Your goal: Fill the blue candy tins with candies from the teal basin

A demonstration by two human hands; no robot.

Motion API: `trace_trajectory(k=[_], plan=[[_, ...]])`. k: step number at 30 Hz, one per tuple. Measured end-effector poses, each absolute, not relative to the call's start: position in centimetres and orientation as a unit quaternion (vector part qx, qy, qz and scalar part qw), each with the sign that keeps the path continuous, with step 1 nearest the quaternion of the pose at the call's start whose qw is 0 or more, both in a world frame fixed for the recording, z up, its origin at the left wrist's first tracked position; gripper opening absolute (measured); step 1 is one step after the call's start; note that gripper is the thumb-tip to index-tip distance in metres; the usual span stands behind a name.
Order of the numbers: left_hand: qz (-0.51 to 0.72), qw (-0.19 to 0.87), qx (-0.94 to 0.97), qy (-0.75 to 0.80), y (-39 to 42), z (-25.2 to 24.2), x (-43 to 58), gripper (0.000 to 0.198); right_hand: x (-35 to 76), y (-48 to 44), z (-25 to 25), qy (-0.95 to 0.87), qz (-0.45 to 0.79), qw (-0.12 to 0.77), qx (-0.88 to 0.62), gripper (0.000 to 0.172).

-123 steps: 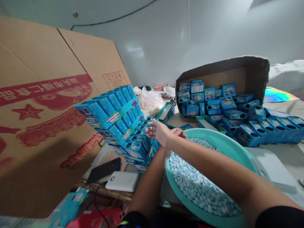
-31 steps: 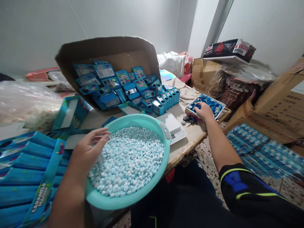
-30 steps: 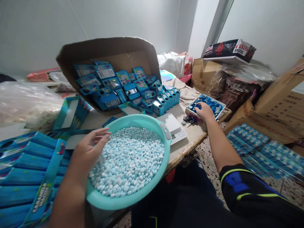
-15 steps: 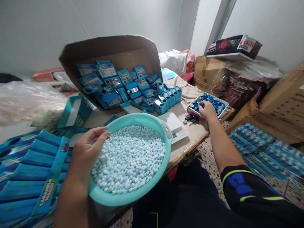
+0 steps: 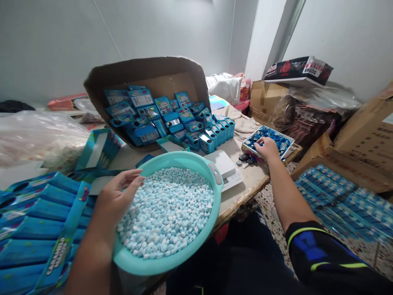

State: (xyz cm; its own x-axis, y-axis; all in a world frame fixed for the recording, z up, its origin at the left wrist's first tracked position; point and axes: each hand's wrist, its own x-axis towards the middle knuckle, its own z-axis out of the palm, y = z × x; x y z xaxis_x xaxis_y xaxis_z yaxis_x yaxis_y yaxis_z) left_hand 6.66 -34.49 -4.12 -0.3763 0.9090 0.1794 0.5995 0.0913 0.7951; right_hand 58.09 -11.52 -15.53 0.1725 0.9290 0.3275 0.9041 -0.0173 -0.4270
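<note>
A teal plastic basin point(image 5: 215, 180) full of small blue and white candies point(image 5: 172, 209) sits at the table's front edge. My left hand point(image 5: 118, 194) rests at the basin's left rim, fingers loosely spread over the candies, holding nothing. My right hand point(image 5: 266, 147) reaches far right into a small tray of blue caps point(image 5: 278, 137), fingers curled down among the caps; what they hold, if anything, is hidden. A white scale point(image 5: 225, 166) lies between the basin and the tray.
A tipped cardboard box point(image 5: 144, 71) spills several small blue candy boxes point(image 5: 172, 119). Stacked blue display packs point(image 5: 33, 221) stand at the left. A clear plastic bag point(image 5: 33, 137) lies behind them. Keys point(image 5: 245, 157) lie near the tray. Cardboard cartons point(image 5: 365, 135) and wrapped blue packs point(image 5: 337, 192) fill the right side.
Four seconds ago both hands were at the blue display packs on the left. Since then the view swung right; my right hand went to the cap tray and has shifted slightly within it.
</note>
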Motion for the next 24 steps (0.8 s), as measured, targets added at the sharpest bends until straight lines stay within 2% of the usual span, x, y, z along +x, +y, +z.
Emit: trace_trajectory(k=[11,20,24], plan=[[0.415,0.186,0.525,0.719,-34.1,-5.0,5.7,0.074,57.8,-11.6,-15.2,-0.639,0.028,0.248,-0.727,0.032],[0.409,0.195,0.529,0.718,-34.1,-5.1,5.5,0.068,57.6,-11.8,-15.1,-0.631,0.033,0.244,-0.735,0.026],[0.39,0.196,0.54,0.72,-34.3,-5.1,5.5,0.066,57.6,-12.0,-15.2,-0.626,0.039,0.245,-0.739,0.029]])
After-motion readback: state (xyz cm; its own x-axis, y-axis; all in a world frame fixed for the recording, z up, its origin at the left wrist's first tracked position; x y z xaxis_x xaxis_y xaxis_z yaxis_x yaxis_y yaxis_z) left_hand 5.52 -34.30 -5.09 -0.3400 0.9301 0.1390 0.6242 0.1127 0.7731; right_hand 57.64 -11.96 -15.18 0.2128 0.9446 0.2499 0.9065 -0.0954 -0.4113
